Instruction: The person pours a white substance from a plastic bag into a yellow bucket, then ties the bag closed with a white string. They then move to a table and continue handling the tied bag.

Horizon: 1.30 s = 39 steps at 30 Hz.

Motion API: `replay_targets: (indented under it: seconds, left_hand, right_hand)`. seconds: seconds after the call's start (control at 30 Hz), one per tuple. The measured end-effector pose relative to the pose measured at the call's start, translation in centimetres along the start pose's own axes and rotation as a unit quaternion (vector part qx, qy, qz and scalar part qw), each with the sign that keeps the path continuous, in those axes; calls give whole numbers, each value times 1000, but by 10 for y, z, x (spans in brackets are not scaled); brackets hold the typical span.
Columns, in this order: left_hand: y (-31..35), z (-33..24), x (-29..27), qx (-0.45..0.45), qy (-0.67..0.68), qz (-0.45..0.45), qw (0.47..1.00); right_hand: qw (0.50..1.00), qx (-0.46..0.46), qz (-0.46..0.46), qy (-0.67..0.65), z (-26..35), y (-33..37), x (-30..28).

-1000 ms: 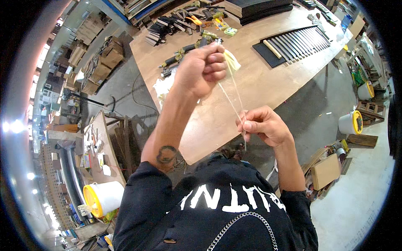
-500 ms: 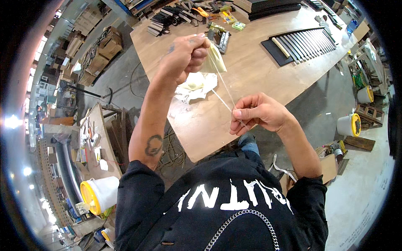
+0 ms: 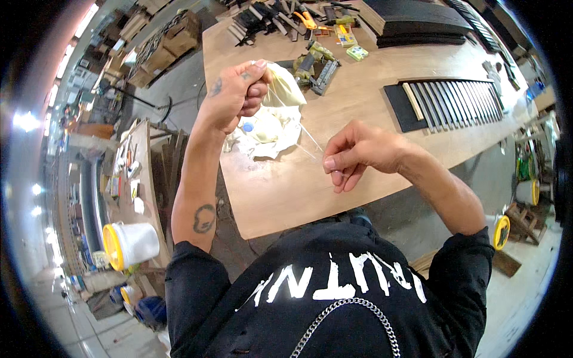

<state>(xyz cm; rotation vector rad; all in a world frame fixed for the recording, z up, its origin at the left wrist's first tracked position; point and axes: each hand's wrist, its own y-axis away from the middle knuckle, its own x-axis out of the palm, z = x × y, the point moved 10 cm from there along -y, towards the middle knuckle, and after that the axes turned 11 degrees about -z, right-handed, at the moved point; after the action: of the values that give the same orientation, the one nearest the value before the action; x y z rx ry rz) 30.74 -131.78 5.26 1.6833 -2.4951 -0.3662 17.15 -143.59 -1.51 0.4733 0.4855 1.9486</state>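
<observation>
My left hand (image 3: 242,95) is raised over the table's left part, its fingers closed on the top of a pale yellow, pouch-like thing (image 3: 287,85). That thing hangs beside the fist and widens downward; its exact kind I cannot make out. Under it, a crumpled white and cream wrapping (image 3: 268,140) with a small blue round spot lies on the table. Thin white strands (image 3: 311,139) stretch from there toward my right hand (image 3: 361,156). My right fingers are pinched together; whether the strands reach between them is unclear.
The wooden table (image 3: 268,206) carries a slatted black panel (image 3: 447,104), a nail gun (image 3: 322,68), an orange-handled tool (image 3: 305,19), dark strips (image 3: 262,24) and stacked black boards (image 3: 418,24). A white bucket with a yellow rim (image 3: 140,244) stands at left.
My left hand has moved left and slightly down with the yellow thing. The strands no longer run taut between both hands. The view has shifted, showing more of the wrapping.
</observation>
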Motion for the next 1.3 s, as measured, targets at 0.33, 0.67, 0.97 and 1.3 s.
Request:
replay_targets:
  seconds: [0.33, 0.67, 0.97, 1.3]
  left_hand:
    - [46, -8, -11, 217, 20, -153, 964]
    - [98, 64, -11, 93, 210, -223, 947]
    - [176, 145, -50, -5, 233, -311, 921]
    - [231, 175, -59, -56, 216, -311, 924]
  right_hand:
    - [967, -101, 175, 156, 3, -17, -46]
    - [906, -66, 197, 369, 20, 6, -14]
    - [846, -249, 208, 422, 64, -3, 57]
    - [581, -587, 95, 555, 119, -22, 120]
